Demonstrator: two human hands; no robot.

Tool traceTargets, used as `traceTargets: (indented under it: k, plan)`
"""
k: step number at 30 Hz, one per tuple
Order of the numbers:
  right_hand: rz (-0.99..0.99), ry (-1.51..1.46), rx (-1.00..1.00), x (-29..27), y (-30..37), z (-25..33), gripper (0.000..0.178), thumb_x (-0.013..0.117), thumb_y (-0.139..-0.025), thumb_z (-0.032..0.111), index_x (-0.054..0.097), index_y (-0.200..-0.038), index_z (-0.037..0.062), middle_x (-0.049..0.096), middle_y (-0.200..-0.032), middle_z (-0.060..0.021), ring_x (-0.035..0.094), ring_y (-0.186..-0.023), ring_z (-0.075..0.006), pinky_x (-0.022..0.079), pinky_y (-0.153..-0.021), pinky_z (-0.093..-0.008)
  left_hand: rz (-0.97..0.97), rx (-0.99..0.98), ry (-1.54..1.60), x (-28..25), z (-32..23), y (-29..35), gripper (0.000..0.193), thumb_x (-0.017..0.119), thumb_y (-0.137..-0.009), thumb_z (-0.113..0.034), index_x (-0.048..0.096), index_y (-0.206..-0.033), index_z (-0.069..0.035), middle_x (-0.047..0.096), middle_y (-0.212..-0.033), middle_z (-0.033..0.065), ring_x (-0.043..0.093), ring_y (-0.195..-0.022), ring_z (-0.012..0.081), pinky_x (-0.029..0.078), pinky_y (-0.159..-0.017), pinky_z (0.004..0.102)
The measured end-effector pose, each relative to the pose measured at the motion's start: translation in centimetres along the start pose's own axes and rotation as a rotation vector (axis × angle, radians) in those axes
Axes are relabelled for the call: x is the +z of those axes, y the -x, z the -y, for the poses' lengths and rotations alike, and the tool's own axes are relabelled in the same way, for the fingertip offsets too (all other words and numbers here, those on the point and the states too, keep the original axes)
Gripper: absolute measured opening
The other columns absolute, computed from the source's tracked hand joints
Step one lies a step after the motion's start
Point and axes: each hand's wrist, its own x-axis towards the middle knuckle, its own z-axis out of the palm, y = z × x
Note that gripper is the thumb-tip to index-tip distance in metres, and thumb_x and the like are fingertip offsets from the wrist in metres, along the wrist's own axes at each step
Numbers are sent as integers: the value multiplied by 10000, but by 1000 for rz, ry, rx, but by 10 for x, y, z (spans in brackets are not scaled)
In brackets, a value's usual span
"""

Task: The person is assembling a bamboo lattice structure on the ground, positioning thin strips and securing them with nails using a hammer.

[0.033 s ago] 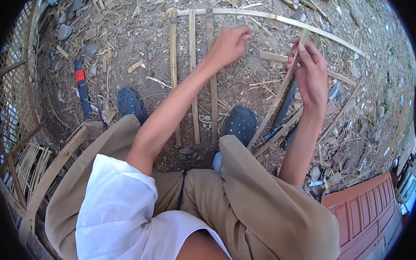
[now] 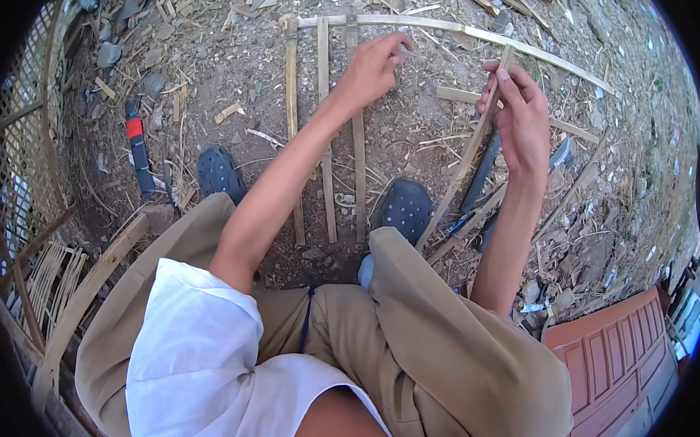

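In my right hand (image 2: 524, 117), a long thin wooden strip (image 2: 472, 147) is pinched between thumb and fingers near its upper end; it slants down toward my right shoe. My left hand (image 2: 371, 73) is empty, with loosely bent fingers and the index finger held apart, above the ground near the frame's top right. Below that hand lie three upright slats: a left slat (image 2: 294, 143), a middle slat (image 2: 328, 188) and a right slat (image 2: 359, 171), the last partly covered by my wrist. Their far ends meet a long crosswise strip (image 2: 530, 48) that runs off to the right.
A dark tool with a red band (image 2: 133, 128) lies at left, near a woven lattice panel (image 2: 18, 139). Beside my right forearm are a dark handle (image 2: 481, 174) and more wood strips (image 2: 572, 128). A reddish-brown panelled board (image 2: 606, 348) sits at lower right. Wood chips and stones litter the ground.
My left hand has shifted a little to the left, its index finger lifting away from the others. The strip in my right hand has tilted slightly left at its top.
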Motion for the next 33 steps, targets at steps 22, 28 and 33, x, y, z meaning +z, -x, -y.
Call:
traceTargets:
  k: [22, 28, 33]
  plan:
    - [-81, 48, -298, -7, -31, 53, 236, 722, -1130, 192, 747, -1125, -43, 727, -986, -76, 661, -742, -126, 548, -652, -292, 148, 21, -554, -63, 75, -100, 422, 757, -777, -184, 800, -1166, -25, 792, -1127, 308, 748, -1125, 477, 605, -982, 541]
    - [-82, 174, -504, 91, -103, 130, 194, 639, -1132, 172, 682, -1115, -17, 613, -861, -43, 560, -653, -130, 493, -568, -296, 343, -4, -483, -68, 109, -133, 287, 780, -829, -196, 817, -1062, -33, 808, -947, 188, 776, -917, 313, 600, -838, 454]
    - [-100, 163, -398, 126, -139, 55, 317, 660, -1121, 287, 723, -1017, -6, 693, -839, -96, 638, -749, -159, 517, -671, -360, 418, 136, -499, -80, 140, -139, 292, 831, -867, -250, 730, -1048, -45, 647, -842, 100, 637, -826, 253, 505, -770, 410]
